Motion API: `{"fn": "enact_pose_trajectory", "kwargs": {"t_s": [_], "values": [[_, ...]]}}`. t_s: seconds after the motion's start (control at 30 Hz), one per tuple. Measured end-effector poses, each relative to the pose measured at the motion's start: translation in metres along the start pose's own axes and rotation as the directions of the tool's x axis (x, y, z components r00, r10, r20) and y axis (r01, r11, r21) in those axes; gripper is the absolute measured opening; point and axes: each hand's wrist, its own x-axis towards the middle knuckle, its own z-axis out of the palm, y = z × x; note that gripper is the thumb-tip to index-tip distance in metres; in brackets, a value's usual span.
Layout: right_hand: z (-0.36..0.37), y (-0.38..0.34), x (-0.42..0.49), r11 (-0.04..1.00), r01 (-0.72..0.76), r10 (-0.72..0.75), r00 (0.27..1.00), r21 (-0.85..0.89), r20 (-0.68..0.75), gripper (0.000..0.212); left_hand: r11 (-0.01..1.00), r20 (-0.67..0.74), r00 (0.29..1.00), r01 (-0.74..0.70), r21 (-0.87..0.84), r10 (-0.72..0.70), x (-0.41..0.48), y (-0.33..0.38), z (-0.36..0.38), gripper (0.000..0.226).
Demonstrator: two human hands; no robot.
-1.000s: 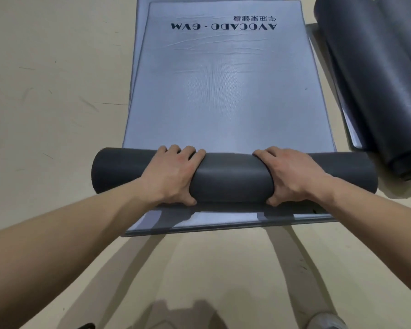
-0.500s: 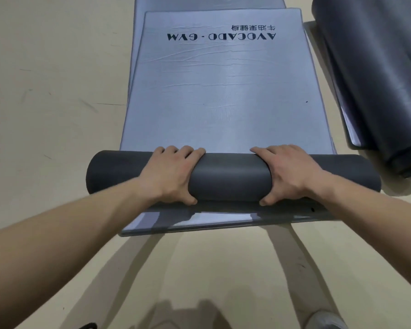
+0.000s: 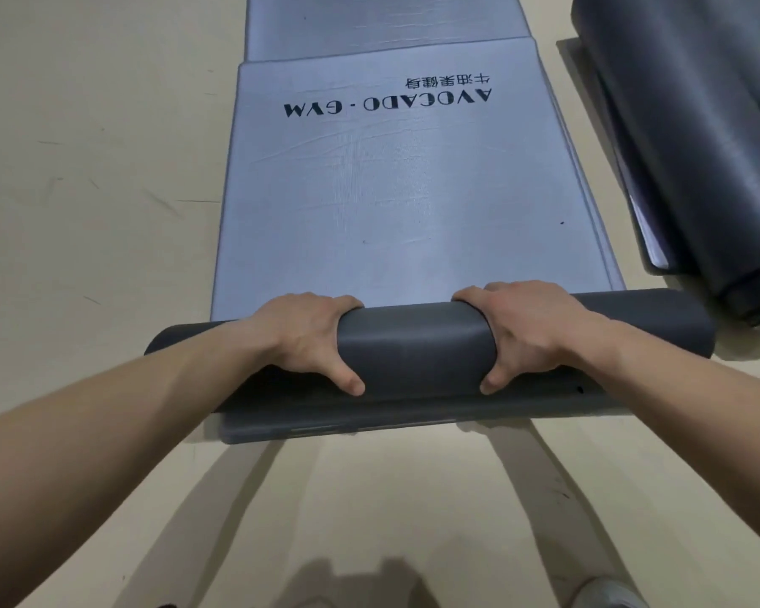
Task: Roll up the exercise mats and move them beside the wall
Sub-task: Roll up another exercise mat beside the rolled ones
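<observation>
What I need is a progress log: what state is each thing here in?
Top mat: near end rolled, rest flat.
Lower mat: flat, unrolled.
Mat at right: rolled up.
Left hand: grips the top mat.
Right hand: grips the top mat.

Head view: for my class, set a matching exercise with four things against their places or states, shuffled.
Things
1. left hand
2. lettering
3. finished roll
4. shoe

Places or states
a. bottom right corner of the view
b. grips the half-rolled mat
c. far right edge of the view
d. upside down on the mat's flat part

Pairs: 1-b, 2-d, 3-c, 4-a
</observation>
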Motion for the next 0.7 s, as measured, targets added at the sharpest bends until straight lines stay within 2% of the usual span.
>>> {"fn": "enact_pose_trajectory", "kwargs": {"t_s": [0.1,0.17,0.23,0.27,0.3,0.33,0.4,0.53,0.63,0.7], "values": [[0.021,-0.003,-0.007,0.994,-0.031,0.004,0.968,-0.105,-0.25,0.129,0.991,0.061,0.998,0.031,-0.132,-0.023,0.008,0.0,-0.016,0.097],[0.041,-0.008,-0.015,0.987,-0.045,-0.011,0.937,-0.153,-0.348,0.134,0.996,0.006,1.0,0.009,-0.087,-0.008,0.007,0.0,-0.019,0.102],[0.039,-0.006,-0.01,0.986,-0.02,-0.029,0.955,-0.163,-0.295,0.135,1.0,-0.238,0.971,0.005,0.029,0.002,-0.007,-0.002,-0.002,0.108],[0.027,-0.002,-0.004,0.99,-0.003,-0.034,0.967,-0.142,-0.253,0.135,0.998,-0.38,0.925,0.007,0.063,0.017,-0.019,-0.001,0.013,0.111],[0.014,0.002,0.004,0.994,0.009,-0.032,0.978,-0.112,-0.204,0.135,0.993,-0.477,0.878,0.009,0.114,0.047,-0.028,-0.001,0.031,0.116],[0.003,0.004,0.009,0.996,0.022,-0.036,0.987,-0.087,-0.159,0.135,0.977,-0.514,0.853,0.024,0.211,0.09,-0.034,0.0,0.047,0.124],[0.001,0.003,0.015,0.995,0.02,-0.036,0.986,-0.098,-0.165,0.137,0.938,-0.491,0.861,0.054,0.342,0.13,-0.026,-0.007,0.056,0.135],[0.043,-0.01,0.009,0.971,-0.086,0.003,0.938,-0.224,-0.346,0.148,0.977,-0.333,0.94,-0.004,0.213,0.077,0.005,-0.019,0.006,0.137],[0.043,-0.003,0.018,0.963,-0.079,-0.033,0.914,-0.258,-0.404,0.141,0.952,-0.383,0.923,0.095,0.29,0.025,0.006,-0.013,0.023,0.139],[0.027,0.0,0.025,0.964,-0.061,-0.043,0.924,-0.258,-0.381,0.134,0.915,-0.44,0.898,0.162,0.368,0.018,0.003,-0.004,0.04,0.139]]}}
